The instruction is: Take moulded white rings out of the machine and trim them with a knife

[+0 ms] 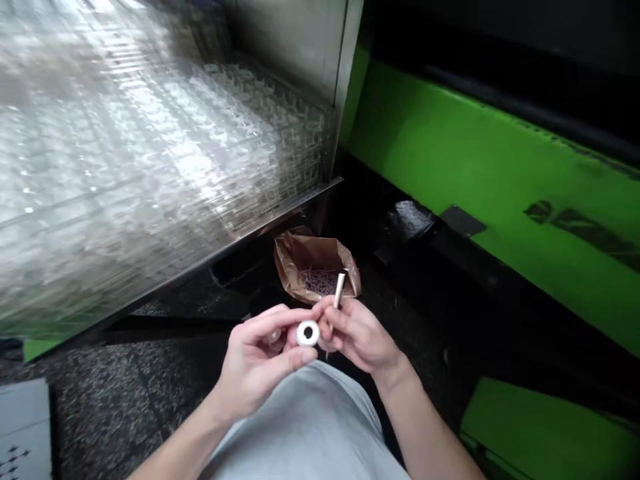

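Near the lower middle of the head view, my left hand (263, 357) is closed around a white round part (308, 333) with a dark hole in its centre, gripped between fingers and thumb. Just to its right, my right hand (357, 333) pinches a thin metal-coloured tool (339, 289) that points upward; its lower end is hidden by the fingers. The fingertips of both hands meet or nearly meet beside the white part. What the tool's far end looks like cannot be made out.
Beyond my hands an open brown bag (285, 267) holds thin scraps. Stacked clear plastic pieces (165, 153) fill a metal-edged surface at upper left. A green machine panel (430, 140) runs along the right, with a green box (540, 427) at lower right.
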A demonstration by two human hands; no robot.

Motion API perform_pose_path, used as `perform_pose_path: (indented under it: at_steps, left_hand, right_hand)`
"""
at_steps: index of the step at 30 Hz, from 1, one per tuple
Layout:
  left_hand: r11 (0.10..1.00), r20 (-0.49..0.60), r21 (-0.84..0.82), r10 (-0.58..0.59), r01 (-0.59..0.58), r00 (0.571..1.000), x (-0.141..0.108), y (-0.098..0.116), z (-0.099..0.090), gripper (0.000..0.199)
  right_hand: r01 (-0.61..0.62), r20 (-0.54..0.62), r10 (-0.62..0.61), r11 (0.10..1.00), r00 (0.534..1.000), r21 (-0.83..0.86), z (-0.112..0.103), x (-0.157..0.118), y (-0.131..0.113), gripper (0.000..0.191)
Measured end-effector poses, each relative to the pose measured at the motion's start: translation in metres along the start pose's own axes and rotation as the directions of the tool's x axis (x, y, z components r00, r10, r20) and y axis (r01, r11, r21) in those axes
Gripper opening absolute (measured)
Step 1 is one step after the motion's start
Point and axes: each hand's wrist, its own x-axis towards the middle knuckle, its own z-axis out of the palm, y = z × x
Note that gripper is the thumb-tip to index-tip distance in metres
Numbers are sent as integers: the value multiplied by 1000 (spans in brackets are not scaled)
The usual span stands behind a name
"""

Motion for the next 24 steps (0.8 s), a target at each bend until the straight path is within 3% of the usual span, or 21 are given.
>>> perform_pose_path:
  at_steps: [3, 5, 7, 9, 11, 15, 17, 20, 24]
  left_hand:
    - [986, -80, -165, -33, 19, 996, -15, 4, -2, 35]
    - [963, -99, -266, -60, 32, 993, -24, 6, -4, 36]
    - [947, -114, -321, -72, 32, 991, -30, 8, -7, 36]
    - [949, -147, -314, -66, 16, 987, -32, 9, -8, 34]
    - [960, -196, -278, -36, -20, 980, -31, 9, -9, 31]
    - [975, -280, -181, 76, -130, 957, -16, 5, -14, 31]
    - [971, -312, -156, 125, -181, 942, -5, 2, -18, 32]
    - [961, -342, -129, 188, -244, 921, 10, 0, -25, 32]
    - [961, -313, -132, 191, -242, 930, 22, 4, -37, 30]
  right_hand:
    - [159, -208, -167, 986, 964, -55, 22, -36, -7, 29]
    - [218, -322, -289, 946, 902, -239, 34, -59, -15, 29]
    - [209, -388, -385, 882, 838, -423, 43, -73, -22, 30]
    - [180, -397, -418, 839, 817, -513, 50, -74, -24, 35]
    - [133, -362, -378, 826, 852, -547, 57, -62, -22, 38]
    - [-64, -294, -125, 828, 948, -556, 76, -24, -12, 26]
    - [-116, -281, -69, 797, 957, -592, 87, -5, -12, 27]
    - [-119, -283, -87, 762, 955, -637, 99, 17, -18, 25]
    - [-118, -267, -32, 843, 963, -524, 98, 39, -27, 25]
